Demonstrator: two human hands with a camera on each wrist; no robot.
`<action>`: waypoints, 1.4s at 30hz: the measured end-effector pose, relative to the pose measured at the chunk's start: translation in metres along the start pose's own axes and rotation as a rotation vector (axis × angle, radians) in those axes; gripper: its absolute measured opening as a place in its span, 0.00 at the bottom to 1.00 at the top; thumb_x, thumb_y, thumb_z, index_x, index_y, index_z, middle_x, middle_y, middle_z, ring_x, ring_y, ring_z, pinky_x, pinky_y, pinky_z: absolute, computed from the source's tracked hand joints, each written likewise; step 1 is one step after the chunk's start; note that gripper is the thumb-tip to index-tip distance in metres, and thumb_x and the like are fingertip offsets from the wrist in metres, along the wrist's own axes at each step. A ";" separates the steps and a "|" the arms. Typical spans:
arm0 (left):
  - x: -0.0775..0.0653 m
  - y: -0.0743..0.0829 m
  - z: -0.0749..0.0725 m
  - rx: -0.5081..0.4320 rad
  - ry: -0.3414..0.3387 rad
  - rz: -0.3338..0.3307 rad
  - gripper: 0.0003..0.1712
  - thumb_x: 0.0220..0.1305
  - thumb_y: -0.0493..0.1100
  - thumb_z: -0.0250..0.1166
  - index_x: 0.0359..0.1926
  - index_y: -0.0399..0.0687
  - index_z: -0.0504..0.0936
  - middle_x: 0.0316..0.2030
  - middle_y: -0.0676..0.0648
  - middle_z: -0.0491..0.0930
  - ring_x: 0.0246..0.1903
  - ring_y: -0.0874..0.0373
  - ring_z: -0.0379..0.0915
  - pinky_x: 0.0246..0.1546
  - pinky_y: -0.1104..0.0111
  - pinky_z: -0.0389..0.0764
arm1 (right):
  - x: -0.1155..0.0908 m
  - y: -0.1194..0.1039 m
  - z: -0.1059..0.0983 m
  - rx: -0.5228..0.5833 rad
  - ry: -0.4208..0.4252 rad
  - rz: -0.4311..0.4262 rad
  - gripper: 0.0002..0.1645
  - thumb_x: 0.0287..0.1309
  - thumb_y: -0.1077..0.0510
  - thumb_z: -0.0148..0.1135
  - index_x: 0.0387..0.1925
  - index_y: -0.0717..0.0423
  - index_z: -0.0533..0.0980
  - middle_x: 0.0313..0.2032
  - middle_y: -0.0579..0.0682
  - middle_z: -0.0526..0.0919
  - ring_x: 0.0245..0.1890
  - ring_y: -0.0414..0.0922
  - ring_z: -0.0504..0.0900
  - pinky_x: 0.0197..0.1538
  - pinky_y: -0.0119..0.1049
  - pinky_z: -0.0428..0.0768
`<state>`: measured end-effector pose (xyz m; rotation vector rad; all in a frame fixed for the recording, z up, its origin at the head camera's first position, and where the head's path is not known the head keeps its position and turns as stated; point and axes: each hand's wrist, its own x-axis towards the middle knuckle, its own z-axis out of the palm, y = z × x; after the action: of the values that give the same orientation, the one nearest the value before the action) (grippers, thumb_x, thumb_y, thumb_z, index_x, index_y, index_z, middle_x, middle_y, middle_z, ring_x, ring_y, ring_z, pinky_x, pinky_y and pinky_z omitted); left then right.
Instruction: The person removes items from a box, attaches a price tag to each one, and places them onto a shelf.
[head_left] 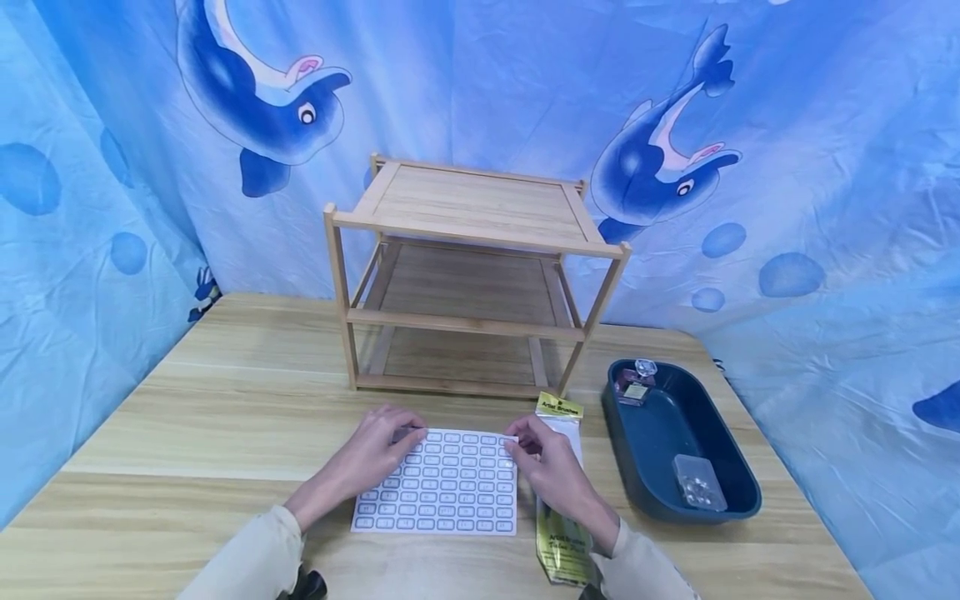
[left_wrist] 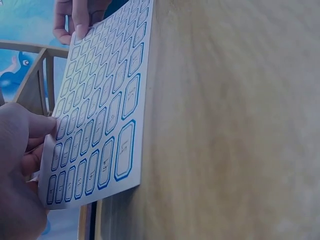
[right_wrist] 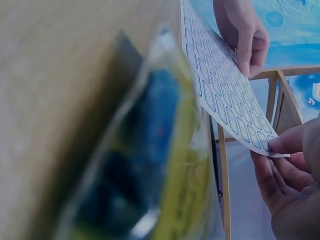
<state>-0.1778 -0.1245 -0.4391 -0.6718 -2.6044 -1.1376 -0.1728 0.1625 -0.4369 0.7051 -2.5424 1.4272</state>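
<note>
A white sheet of blue-bordered label stickers [head_left: 447, 492] lies before me, its far edge lifted a little off the table. Small marks, too small to read, stand inside the labels. My left hand [head_left: 381, 448] pinches the far edge near its left end, thumb on top, as the left wrist view shows at the sheet's edge [left_wrist: 95, 115]. At the far right corner my right hand [head_left: 551, 467] pinches the sheet between thumb and fingers. Under and beside the right hand lies a yellow and clear packet of artist brushes [head_left: 562, 542], blurred and close in the right wrist view.
A three-tier wooden shelf [head_left: 472, 321] stands behind the sheet. To the right is a dark teal tub [head_left: 678, 433] holding a small glass bottle [head_left: 634, 387] and a clear plastic box [head_left: 699, 482]. A blue dolphin-print curtain [head_left: 495, 100] hangs around the wooden table [head_left: 187, 433].
</note>
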 end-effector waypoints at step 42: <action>-0.001 -0.005 -0.006 -0.178 -0.187 -0.098 0.06 0.73 0.39 0.63 0.43 0.50 0.86 0.38 0.57 0.85 0.42 0.57 0.80 0.52 0.50 0.79 | -0.001 -0.047 0.043 -0.123 -0.020 -0.185 0.11 0.60 0.66 0.71 0.44 0.62 0.80 0.39 0.50 0.83 0.39 0.43 0.81 0.45 0.33 0.85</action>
<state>-0.1790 -0.1321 -0.4385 -0.7255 -2.7390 -1.4128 -0.1460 0.1062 -0.4247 0.9105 -2.4789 1.2004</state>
